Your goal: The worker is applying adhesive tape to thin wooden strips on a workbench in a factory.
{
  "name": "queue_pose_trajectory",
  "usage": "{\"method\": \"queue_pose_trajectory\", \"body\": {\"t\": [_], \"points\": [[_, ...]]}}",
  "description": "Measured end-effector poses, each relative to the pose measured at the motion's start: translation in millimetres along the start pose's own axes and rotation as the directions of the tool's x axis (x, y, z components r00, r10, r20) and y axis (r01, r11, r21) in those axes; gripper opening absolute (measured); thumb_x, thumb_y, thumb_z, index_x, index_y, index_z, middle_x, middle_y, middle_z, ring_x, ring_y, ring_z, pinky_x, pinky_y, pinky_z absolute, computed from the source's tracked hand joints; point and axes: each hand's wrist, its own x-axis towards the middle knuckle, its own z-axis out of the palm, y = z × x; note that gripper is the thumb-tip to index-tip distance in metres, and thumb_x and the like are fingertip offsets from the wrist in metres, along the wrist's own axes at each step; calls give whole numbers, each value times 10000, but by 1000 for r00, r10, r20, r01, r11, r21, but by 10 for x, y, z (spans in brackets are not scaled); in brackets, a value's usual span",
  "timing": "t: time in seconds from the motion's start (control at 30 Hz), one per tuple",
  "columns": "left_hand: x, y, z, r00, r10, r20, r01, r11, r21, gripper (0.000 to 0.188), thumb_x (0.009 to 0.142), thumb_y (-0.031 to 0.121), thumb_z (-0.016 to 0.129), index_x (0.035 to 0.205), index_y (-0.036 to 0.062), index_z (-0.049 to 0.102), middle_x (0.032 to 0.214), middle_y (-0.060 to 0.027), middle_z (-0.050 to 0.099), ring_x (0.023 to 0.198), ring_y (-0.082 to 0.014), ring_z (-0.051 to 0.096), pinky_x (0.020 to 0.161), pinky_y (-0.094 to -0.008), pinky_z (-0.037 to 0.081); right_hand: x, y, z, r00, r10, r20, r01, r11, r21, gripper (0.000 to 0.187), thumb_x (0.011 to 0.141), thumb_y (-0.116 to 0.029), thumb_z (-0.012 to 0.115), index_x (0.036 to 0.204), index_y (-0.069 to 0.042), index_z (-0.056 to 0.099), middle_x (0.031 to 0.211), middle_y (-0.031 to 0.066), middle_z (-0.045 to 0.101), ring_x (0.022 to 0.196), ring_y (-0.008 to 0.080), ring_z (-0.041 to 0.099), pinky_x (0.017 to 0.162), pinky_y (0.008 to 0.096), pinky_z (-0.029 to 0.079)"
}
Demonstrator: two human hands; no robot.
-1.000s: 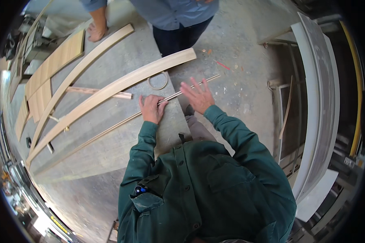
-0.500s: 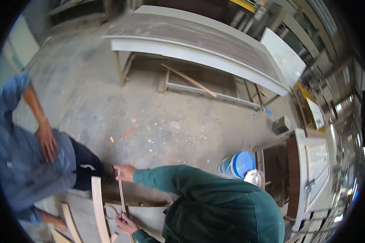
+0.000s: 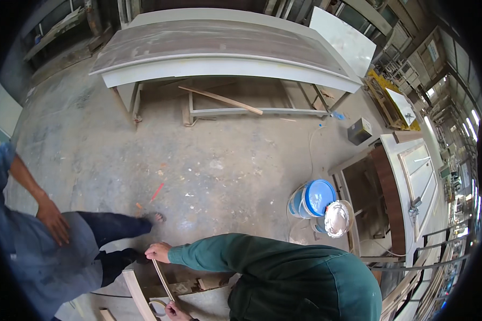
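My right hand (image 3: 158,251) reaches out of a green sleeve and closes on the far end of a thin wooden strip (image 3: 163,282). My left hand (image 3: 175,312), partly cut off at the lower edge, grips the strip's near end. The strip lies across a grey work surface (image 3: 209,305). A wider curved wooden board (image 3: 135,294) runs beside it on the left. A ring-shaped roll of tape (image 3: 156,306) lies between the two pieces, close to my left hand.
A co-worker in blue (image 3: 32,257) stands at the left, one foot (image 3: 154,218) near my right hand. A blue bucket (image 3: 311,198) and a white-lidded pail (image 3: 337,218) sit on the concrete floor. A large curved grey panel (image 3: 225,48) rests on a frame beyond.
The view has swung from looking down at the bench to looking out across the workshop floor. Both hands stay on the thin strip, now low in the picture. The co-worker now appears at the left.
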Motion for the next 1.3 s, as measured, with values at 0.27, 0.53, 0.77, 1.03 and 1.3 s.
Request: {"method": "queue_pose_trajectory", "body": {"t": [0.27,0.53,0.77,1.03,1.3], "points": [[185,-483,142,999,10,50,2,972,-236,243,933,239,620,878,8,564,792,-42,551,744,-146,475,712,-293,427,-288,-226,170,993,103,-66,-99,993,62,956,632,-261,817,1426,-73,319,1247,230,543,1165,393,527,994,436,421],[-405,-658,-304,994,-107,-28,103,987,-124,263,857,304,698,853,43,672,776,-65,643,717,-153,570,700,-310,487,-124,-55,147,993,-51,-102,44,997,-64,327,745,-192,746,994,-49,589,790,79,669,754,183,650,701,354,532],[-1179,-657,-874,904,-386,-183,394,919,8,307,786,472,713,826,167,703,839,-17,662,820,-177,625,1035,-482,288,-347,-127,-189,974,-225,33,181,676,-715,689,921,-454,529,1459,-62,352,1566,83,258,1444,333,204,1133,526,183],[-1338,-684,-895,882,-384,-272,410,911,43,304,800,467,681,819,164,699,874,-8,656,885,-207,619,1109,-552,155,-1848,-607,736,741,-286,607,660,473,-583,738,848,-482,575,1441,-84,390,1546,78,291,1442,338,201,1117,624,123],[-1172,-786,-842,938,-207,-279,239,967,86,308,807,463,674,850,158,685,869,-20,657,856,-218,628,1089,-548,179,-1681,-607,616,697,-407,590,716,347,-606,654,876,-453,562,1418,-113,426,1526,42,334,1433,301,235,1120,625,141]]}}
